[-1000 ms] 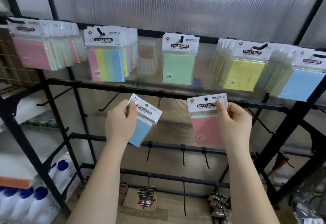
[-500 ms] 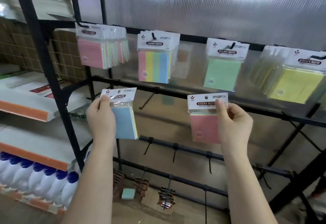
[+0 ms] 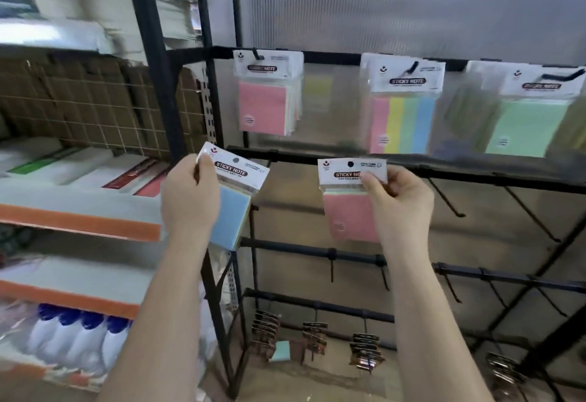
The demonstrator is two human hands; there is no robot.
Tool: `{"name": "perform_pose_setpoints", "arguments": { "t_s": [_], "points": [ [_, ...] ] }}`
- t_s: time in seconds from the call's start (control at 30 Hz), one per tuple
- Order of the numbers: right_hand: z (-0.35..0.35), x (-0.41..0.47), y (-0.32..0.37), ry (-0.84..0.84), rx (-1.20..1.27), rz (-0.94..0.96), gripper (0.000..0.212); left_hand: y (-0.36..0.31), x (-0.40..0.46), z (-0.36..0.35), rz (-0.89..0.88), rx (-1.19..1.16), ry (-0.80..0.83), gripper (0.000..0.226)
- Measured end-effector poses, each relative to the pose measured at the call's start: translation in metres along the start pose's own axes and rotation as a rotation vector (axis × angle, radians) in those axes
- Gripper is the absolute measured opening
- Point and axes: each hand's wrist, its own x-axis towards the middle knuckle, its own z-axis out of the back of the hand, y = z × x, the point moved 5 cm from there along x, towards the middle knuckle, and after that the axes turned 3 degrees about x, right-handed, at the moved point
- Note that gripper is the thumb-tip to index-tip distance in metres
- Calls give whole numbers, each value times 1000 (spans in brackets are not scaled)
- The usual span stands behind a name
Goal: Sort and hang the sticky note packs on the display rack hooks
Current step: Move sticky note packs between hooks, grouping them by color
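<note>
My left hand (image 3: 190, 192) grips a blue sticky note pack (image 3: 233, 211) by the left of its white header card, tilted, in front of the rack's left post. My right hand (image 3: 398, 198) pinches the header of a pink sticky note pack (image 3: 347, 214), held upright just below the rack's second bar (image 3: 444, 170). On the top bar hang a stack of pink-fronted packs (image 3: 263, 107), a striped multicolour stack (image 3: 402, 122) and a green-fronted pack (image 3: 526, 126), each on its own hook.
Bare black hooks (image 3: 444, 202) stick out from the second bar to the right of my right hand, and more hang from the lower bars (image 3: 317, 251). Small dark carded items (image 3: 364, 351) hang near the floor. A shelving unit with boxes and white bottles (image 3: 69, 338) stands on the left.
The view has swung left, so the hanging packs slid right in the frame. My left hand carried the blue pack toward the left post and tilted it. The right hand kept hold of the pink pack.
</note>
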Motion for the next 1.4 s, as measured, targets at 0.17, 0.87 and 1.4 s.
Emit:
{"name": "perform_pose_setpoints", "arguments": {
  "t_s": [0.17, 0.87, 1.4],
  "points": [
    [-42, -9, 15, 3, -8, 28, 11, 16, 16, 17, -67, 16, 2, 37],
    [-161, 68, 82, -25, 152, 187, 5, 41, 77, 10, -216, -97, -75, 32],
    [-163, 74, 70, -97, 111, 146, 13, 49, 82, 2, -221, -147, -86, 38]
  ]
}}
